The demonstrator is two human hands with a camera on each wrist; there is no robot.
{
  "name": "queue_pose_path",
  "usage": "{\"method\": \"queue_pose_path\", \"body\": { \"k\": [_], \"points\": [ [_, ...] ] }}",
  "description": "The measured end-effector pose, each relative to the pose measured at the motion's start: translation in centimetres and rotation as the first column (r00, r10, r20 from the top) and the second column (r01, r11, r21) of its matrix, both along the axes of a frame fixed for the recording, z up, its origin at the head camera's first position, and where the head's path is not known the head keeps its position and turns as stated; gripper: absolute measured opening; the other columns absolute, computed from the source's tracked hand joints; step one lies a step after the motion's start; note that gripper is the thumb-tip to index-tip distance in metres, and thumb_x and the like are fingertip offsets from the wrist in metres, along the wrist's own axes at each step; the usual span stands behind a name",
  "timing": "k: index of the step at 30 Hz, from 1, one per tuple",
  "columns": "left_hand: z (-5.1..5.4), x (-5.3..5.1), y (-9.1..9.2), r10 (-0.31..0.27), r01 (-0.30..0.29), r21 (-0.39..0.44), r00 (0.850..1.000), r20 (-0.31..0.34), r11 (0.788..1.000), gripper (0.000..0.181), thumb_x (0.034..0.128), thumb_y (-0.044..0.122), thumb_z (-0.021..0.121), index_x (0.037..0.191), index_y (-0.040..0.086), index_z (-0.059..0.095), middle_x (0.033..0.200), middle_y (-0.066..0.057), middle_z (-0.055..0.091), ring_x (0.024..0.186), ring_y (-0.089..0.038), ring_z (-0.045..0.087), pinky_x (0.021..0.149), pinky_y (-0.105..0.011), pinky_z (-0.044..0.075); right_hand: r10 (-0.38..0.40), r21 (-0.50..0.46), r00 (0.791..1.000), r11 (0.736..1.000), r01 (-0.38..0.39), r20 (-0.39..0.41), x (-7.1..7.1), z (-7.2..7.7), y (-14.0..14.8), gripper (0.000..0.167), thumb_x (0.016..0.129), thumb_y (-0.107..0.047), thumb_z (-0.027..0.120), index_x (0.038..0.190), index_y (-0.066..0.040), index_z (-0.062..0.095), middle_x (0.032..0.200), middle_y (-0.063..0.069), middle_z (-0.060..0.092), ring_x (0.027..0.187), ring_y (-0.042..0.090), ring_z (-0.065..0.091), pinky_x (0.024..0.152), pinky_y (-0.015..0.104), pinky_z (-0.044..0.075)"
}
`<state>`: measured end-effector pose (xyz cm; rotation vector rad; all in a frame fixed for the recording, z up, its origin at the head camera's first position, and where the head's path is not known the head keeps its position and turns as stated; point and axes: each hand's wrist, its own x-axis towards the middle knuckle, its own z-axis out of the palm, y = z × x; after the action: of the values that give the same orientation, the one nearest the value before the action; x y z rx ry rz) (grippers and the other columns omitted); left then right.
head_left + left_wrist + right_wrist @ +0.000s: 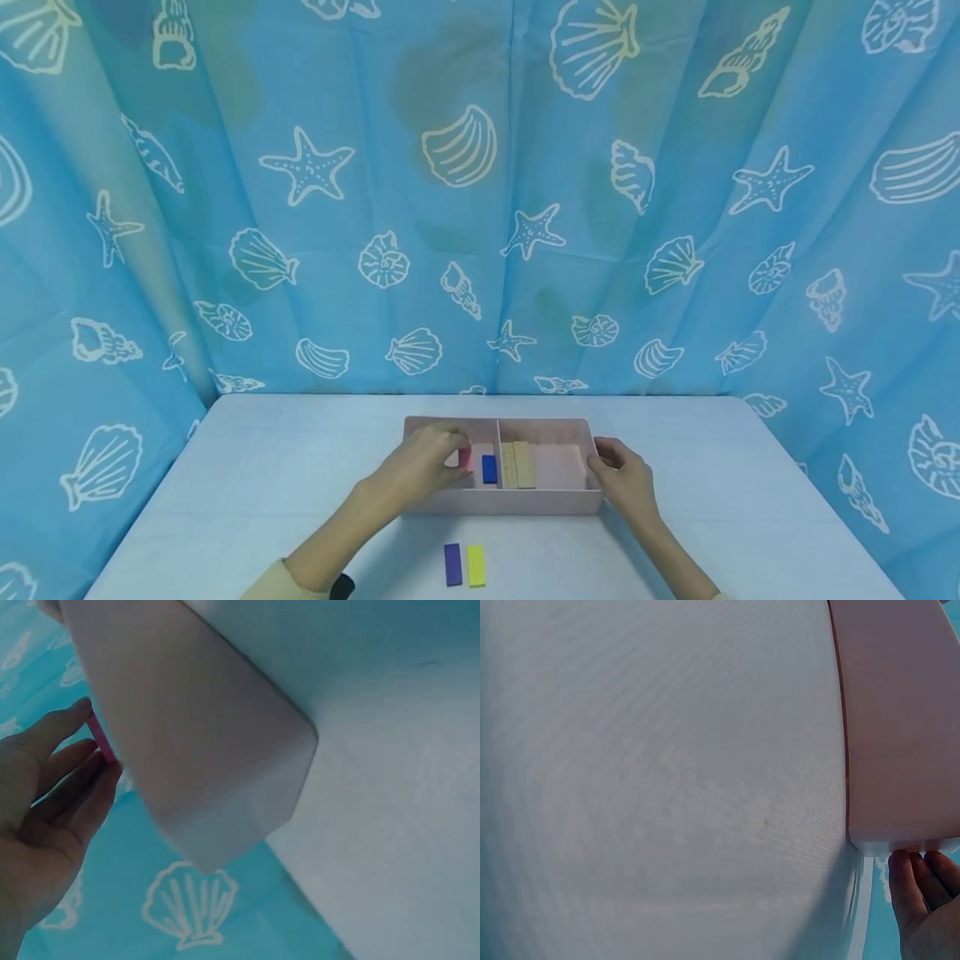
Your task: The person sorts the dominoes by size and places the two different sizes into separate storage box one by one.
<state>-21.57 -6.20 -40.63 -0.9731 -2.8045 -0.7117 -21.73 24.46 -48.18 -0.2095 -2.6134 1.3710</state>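
Note:
A pale pink two-compartment box [517, 502] stands on the white table. Over its left compartment, my left hand [422, 468] pinches a small pink-red block [466, 458] between thumb and fingers. The left wrist view shows that block [102, 739] edge-on at the fingertips of the left hand [56, 795]. At the box's right end, my right hand [624, 478] holds the wall, thumb at the rim. In the right wrist view, the right hand's fingers [906, 889] touch the outer end wall. A blue block [489, 469] lies in the left compartment, and two beige blocks [517, 465] in the right.
In front of the box, a purple block [453, 565] and a yellow block [476, 566] lie side by side on the table [300, 450]. A blue curtain [480, 208] with white shells and starfish hangs behind and on both sides.

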Motion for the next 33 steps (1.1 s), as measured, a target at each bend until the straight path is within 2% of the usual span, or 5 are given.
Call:
{"method": "queue_pose_path", "body": {
  "k": [5,10,16,26,33],
  "points": [
    [-1.6,-1.4,0.2,-0.007,0.007,0.02,1.0,0.023,1.0,0.016,0.0831,0.012,0.081,0.097,0.007,0.074,0.097,0.0,0.069,0.095,-0.017,0.066,0.086,-0.028,0.056,0.001,0.001,1.0,1.0,-0.001,0.003,0.2,-0.1,-0.1,0.037,0.097,-0.014,0.057,0.13,0.003,0.057,0.129,0.022,0.061,0.116,0.037,0.06,0.098,0.048,0.051],
    [-3.1,-2.8,0.6,0.009,-0.009,-0.002,0.998,0.062,1.0,0.015,0.085,0.013,0.079,0.098,0.009,0.073,0.095,0.003,0.068,0.095,-0.013,0.065,0.085,-0.026,0.055,-0.003,0.011,1.0,1.0,0.003,0.002,0.4,0.1,-0.2,0.037,0.097,-0.014,0.057,0.13,0.003,0.057,0.128,0.022,0.061,0.116,0.037,0.06,0.098,0.048,0.051],
    [-4.4,-3.9,1.2,-0.002,0.003,-0.004,0.989,0.147,1.0,0.018,0.0862,0.011,0.077,0.103,0.008,0.072,0.088,0.005,0.066,0.084,-0.007,0.06,0.074,-0.019,0.054,-0.009,0.01,1.0,1.0,0.009,-0.003,0.3,0.1,-0.1,0.037,0.096,-0.014,0.057,0.13,0.003,0.057,0.128,0.023,0.061,0.116,0.037,0.06,0.098,0.048,0.051],
    [-4.2,-4.2,1.7,-0.052,0.061,-0.032,0.97,0.236,0.998,0.019,0.0829,0.012,0.081,0.101,0.009,0.075,0.081,0.01,0.065,0.075,-0.001,0.059,0.07,-0.015,0.053,-0.01,0.014,1.0,1.0,0.01,-0.011,0.0,-0.1,-0.1,0.037,0.096,-0.015,0.057,0.129,0.002,0.058,0.128,0.021,0.062,0.116,0.036,0.06,0.098,0.048,0.05],
    [-4.3,-4.3,1.8,-0.044,0.058,-0.055,0.975,0.219,0.997,0.019,0.0834,0.013,0.08,0.101,0.009,0.075,0.08,0.01,0.064,0.074,-0.001,0.059,0.071,-0.015,0.053,-0.003,0.009,1.0,1.0,0.003,-0.007,0.0,-0.2,0.0,0.037,0.097,-0.015,0.056,0.13,0.002,0.058,0.127,0.021,0.062,0.115,0.035,0.06,0.098,0.048,0.051]
  ]
}}
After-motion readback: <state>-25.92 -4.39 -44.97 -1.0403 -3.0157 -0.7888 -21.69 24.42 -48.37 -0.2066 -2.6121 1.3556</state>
